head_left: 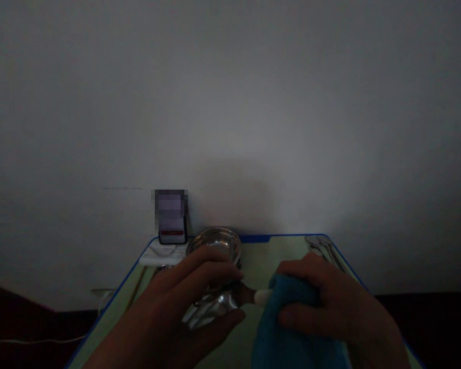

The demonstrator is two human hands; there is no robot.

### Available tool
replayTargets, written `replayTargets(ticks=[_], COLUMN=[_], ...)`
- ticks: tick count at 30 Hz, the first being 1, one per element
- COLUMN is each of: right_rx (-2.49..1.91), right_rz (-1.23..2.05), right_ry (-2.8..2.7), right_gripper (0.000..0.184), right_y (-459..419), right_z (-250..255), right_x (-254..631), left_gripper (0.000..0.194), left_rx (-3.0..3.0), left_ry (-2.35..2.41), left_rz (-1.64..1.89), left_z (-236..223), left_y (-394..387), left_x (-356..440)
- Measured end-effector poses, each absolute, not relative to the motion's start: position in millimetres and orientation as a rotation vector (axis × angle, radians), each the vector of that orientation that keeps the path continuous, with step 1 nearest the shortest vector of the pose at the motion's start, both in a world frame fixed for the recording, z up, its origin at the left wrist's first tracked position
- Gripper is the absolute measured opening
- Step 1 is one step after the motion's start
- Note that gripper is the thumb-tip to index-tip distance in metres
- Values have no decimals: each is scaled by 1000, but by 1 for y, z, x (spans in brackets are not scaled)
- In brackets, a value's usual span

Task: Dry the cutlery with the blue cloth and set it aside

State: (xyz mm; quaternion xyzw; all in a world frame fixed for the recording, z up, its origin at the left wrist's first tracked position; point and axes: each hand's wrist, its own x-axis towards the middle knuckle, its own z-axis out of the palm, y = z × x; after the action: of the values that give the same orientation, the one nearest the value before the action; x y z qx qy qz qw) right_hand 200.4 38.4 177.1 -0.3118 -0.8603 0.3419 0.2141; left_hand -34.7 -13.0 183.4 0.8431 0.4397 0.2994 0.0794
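A blue cloth is bunched in my right hand, its fingers and thumb pressed around it. Out of the cloth's left side sticks the pale handle of a utensil with a metal neck. My left hand is curved around the utensil's head end, fingers above and thumb below, with a gap between them. The head's shape is unclear in the dim light. Shiny metal pieces show through that gap. Behind my left fingers stands a round steel bowl, its lower part hidden.
A phone stands against the wall at the table's back left, by a white cloth or paper. A thin stick-like item lies at the left edge. Several metal utensils lie at the back right of the blue-edged table.
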Motion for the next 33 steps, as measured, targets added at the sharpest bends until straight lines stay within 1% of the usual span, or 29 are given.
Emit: replayTargets(ticks=[4,8,10,13,19,24,33], right_rx=[-919,-903,-895,-892,-907,-925,-918], right_rz=[935,1024,1075,1146,1085,1096,1035], right_ry=[-2406,-2433,-2430,-2424,-2427,-2421,-2432], right_gripper=[29,28,26,23,20,18,24], right_y=[37,38,39,38,36,36,37], right_z=[179,181,183,185,187,185,186], right_x=[200,199,199,197,196,196,194], left_gripper=[21,9,9,14,21,15,10], left_rx=[2488,2457,2462,2462,2435,2401,2421], left_ry=[1336,1355,1353,1368,1390,1421,1467], left_rz=[841,786,736,642,635,559,584], left_z=[184,185,187,190,191,188,186], left_y=[-12,-13,-13,-14,-16,-15,-15], left_x=[-30,-26,-23,-20,-20,-22,-23])
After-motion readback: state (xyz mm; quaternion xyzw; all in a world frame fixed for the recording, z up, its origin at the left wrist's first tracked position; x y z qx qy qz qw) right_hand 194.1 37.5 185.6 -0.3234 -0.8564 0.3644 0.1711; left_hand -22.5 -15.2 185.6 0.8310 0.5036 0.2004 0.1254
